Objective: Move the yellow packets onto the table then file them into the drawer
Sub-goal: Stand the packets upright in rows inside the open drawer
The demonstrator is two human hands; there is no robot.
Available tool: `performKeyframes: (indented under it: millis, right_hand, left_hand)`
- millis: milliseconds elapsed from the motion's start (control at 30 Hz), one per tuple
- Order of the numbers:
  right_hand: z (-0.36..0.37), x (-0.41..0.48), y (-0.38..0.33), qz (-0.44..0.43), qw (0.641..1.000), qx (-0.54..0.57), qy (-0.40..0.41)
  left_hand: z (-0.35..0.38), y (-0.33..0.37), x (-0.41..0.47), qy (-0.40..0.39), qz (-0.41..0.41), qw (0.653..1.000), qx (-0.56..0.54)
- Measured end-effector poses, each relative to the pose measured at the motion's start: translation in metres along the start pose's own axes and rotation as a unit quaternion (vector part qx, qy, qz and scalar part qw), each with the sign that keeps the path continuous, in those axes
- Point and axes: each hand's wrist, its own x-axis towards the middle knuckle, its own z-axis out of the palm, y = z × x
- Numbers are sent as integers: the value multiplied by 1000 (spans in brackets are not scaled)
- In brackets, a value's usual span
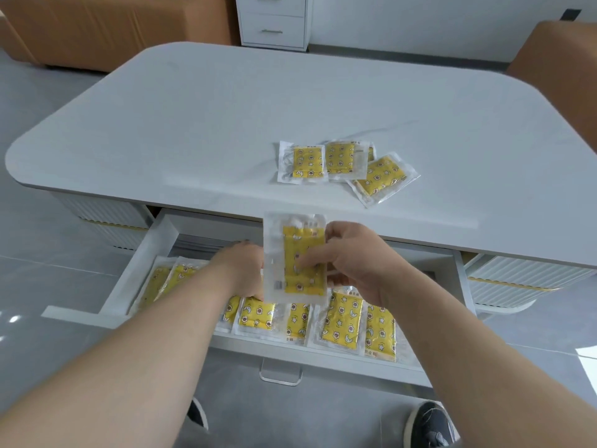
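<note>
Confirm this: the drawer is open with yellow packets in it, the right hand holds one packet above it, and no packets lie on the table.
Wrong about the table: the head view shows a cluster of packets lying on its top. The rest holds: the drawer is open with filed packets in it, and the right hand holds the raised packet above it.

No text can be read in full. The held packet (302, 263), pinched by the right grip (349, 257), carries a barcode (277, 285) on its clear margin, low and to the left of that grip; its digits are too small to make out. Below the grip, two drawer packets (298, 320) (379, 331) bear short printed characters at their lower edges, too blurred to read. The bench packets (307, 161), beyond the grip, show no legible print.
</note>
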Motion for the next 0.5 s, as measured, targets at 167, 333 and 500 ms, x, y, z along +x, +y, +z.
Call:
performKeyframes:
  millis: [167,333,500]
  right_hand:
    - [2,6,18,71,987,-142,4]
    - [11,18,44,131,975,-171,54]
    - [21,25,64,162,968,-177,71]
  left_hand:
    - [-15,8,-6,9,-58,998,37]
    - [-41,13,-18,-35,-123,989,78]
    - [-52,27,-29,-39,-127,989,71]
